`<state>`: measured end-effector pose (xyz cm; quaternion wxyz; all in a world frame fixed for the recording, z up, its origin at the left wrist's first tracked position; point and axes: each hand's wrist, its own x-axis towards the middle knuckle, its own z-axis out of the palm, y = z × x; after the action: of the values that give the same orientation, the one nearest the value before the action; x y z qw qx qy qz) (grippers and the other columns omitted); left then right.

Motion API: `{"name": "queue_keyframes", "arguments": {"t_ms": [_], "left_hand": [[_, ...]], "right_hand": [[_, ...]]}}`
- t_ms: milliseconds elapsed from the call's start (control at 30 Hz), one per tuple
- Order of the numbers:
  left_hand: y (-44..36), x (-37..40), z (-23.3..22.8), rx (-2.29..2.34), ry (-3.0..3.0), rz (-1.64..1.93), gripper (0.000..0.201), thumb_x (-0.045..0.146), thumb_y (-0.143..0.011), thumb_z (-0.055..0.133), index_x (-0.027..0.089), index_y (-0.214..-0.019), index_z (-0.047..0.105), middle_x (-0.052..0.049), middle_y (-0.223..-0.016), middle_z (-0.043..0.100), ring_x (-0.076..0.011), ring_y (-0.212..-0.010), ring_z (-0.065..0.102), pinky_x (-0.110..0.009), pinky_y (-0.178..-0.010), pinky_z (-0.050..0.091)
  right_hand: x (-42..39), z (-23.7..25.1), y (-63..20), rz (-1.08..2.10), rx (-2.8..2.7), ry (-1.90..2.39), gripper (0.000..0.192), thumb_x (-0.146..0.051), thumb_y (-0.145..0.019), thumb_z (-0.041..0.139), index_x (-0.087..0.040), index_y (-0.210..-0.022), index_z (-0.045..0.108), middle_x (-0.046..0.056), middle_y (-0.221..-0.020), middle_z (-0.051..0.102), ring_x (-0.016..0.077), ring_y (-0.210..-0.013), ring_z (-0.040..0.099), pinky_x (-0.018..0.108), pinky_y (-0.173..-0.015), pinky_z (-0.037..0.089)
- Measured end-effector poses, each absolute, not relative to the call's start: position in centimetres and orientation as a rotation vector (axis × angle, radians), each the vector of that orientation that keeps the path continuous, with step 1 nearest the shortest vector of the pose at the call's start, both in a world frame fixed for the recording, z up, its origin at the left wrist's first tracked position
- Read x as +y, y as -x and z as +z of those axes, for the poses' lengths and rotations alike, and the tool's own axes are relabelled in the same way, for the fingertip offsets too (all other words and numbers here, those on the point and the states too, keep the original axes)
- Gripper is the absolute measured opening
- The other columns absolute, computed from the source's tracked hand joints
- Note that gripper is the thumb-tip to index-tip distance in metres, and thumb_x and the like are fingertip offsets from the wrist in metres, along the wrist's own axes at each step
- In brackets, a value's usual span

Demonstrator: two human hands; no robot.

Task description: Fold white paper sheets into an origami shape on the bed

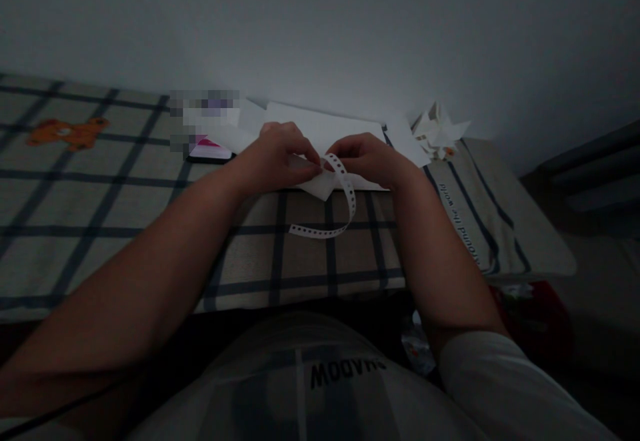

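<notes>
the room is dim, and both hands meet at the far middle of the counter (125, 214), which is covered by a plaid cloth with dark stripes. the left hand (280, 157) and the right hand (370, 157) sit almost touching, knuckles up, and between them they pinch the upper end of a white perforated paper strip (345, 191). the fingers of each hand are drawn in narrow, thumb against forefinger, closed on that strip where it meets the near corner of a white paper sheet (320, 127) lying flat beneath the hands.

from the pinch the strip curls toward the near side and then bends left, so its long axis runs first away from the fingers toward the body, then sideways along the cloth; its loose tail lies nearer the left forearm. both hands are about equally close to the held end.

far right, just beside the sheet, stands a crumpled folded paper shape (437, 131). at far left an orange bear print (67, 133) shows on the cloth. a dark flat thing with a pink patch (210, 151) lies left of the left hand, partly blurred out, so i cannot tell what it is. the fingertips themselves are hidden under the knuckles, and the low light swallows the fine detail of the strip's holes.
</notes>
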<state>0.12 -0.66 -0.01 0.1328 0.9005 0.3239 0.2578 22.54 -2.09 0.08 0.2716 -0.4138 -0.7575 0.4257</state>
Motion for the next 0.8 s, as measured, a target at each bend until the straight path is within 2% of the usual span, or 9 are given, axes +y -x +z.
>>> {"name": "queue_keyframes", "arguments": {"t_ms": [333, 600, 800], "left_hand": [[-0.11, -0.64, -0.13, 0.913, -2.601, 0.742, 0.028, 0.046, -0.082, 0.065, 0.023, -0.091, 0.078, -0.004, -0.082, 0.069, -0.0208, -0.089, 0.059, -0.035, -0.086, 0.039], [-0.14, -0.56, -0.26, 0.911, -2.636, 0.743, 0.025, 0.042, -0.081, 0.066, 0.022, -0.089, 0.078, -0.004, -0.077, 0.067, -0.0208, -0.086, 0.059, -0.036, -0.085, 0.039], [-0.11, -0.59, -0.34, 0.875, -2.62, 0.751, 0.025, 0.042, -0.081, 0.066, 0.022, -0.089, 0.078, -0.006, -0.08, 0.068, -0.0205, -0.086, 0.059, -0.034, -0.081, 0.041]], "right_hand": [[-2.28, 0.38, -22.44, 1.189, -2.059, 1.114, 0.022, -0.036, -0.079, 0.07, -0.015, -0.085, 0.069, 0.002, -0.078, 0.066, 0.0135, -0.073, 0.055, 0.027, -0.065, 0.045], [-2.45, 0.45, -22.26, 1.203, -2.057, 1.108, 0.029, -0.042, -0.077, 0.073, -0.015, -0.086, 0.07, 0.003, -0.08, 0.067, 0.0139, -0.076, 0.056, 0.029, -0.069, 0.045], [-2.6, 0.65, -22.22, 1.193, -2.111, 1.115, 0.026, -0.04, -0.08, 0.07, -0.016, -0.087, 0.069, 0.003, -0.08, 0.066, 0.014, -0.076, 0.056, 0.028, -0.069, 0.045]]}}
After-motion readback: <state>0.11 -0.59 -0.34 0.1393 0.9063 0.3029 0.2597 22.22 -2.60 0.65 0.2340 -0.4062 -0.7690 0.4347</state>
